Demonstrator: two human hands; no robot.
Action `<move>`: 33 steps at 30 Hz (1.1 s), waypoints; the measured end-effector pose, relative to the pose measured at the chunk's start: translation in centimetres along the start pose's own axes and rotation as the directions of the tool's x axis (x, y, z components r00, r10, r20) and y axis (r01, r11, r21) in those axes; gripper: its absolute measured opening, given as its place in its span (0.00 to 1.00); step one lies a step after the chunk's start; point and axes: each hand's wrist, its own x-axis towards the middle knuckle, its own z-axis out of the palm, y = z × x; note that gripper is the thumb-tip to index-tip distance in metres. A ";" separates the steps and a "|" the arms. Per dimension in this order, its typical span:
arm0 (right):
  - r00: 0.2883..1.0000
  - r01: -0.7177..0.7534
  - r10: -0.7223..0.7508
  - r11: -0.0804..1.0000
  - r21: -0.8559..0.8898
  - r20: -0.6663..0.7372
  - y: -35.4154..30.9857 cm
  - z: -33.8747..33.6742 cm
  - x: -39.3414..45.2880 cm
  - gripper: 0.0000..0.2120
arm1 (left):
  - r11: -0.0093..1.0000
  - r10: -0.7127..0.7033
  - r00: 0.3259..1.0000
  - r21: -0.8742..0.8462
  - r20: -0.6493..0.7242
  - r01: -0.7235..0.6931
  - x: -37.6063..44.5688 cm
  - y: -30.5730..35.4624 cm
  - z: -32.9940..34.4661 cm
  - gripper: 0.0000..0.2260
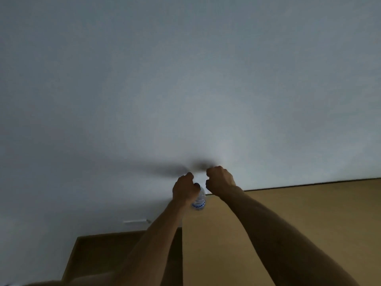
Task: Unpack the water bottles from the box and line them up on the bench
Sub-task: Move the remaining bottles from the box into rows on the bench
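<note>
A clear water bottle [200, 200] with a blue label stands at the far left corner of the light wooden bench [299, 223], close to the wall. My left hand [183, 189] grips the bottle round its top and hides the cap. Just to the right, my right hand [219, 179] hovers with its fingers curled into a fist; nothing shows inside it and it stays apart from the bottle. The box is out of view.
A plain pale wall [185, 79] fills most of the view and meets the bench's back edge. Left of the bench, a darker wooden floor [103, 254] lies below. A small white fitting [137, 221] sits low on the wall.
</note>
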 end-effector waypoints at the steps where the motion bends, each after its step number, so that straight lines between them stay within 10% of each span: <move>1: 0.999 -0.011 0.011 1.000 -0.004 -0.032 0.4 -1.0 -0.7 0.05 | 0.999 0.034 0.999 0.009 -0.019 -0.034 -0.2 1.4 -0.1 0.16; 17: 0.870 -0.304 0.337 0.941 0.147 -0.360 24.5 -19.3 -19.4 0.02 | 0.871 0.473 0.880 0.130 0.038 -0.474 -9.7 31.4 4.9 0.14; 33: 0.354 -0.727 0.797 0.564 0.392 -0.489 54.1 -24.2 -55.8 0.07 | 0.269 0.888 0.327 0.212 0.324 -0.939 -37.1 63.7 24.2 0.14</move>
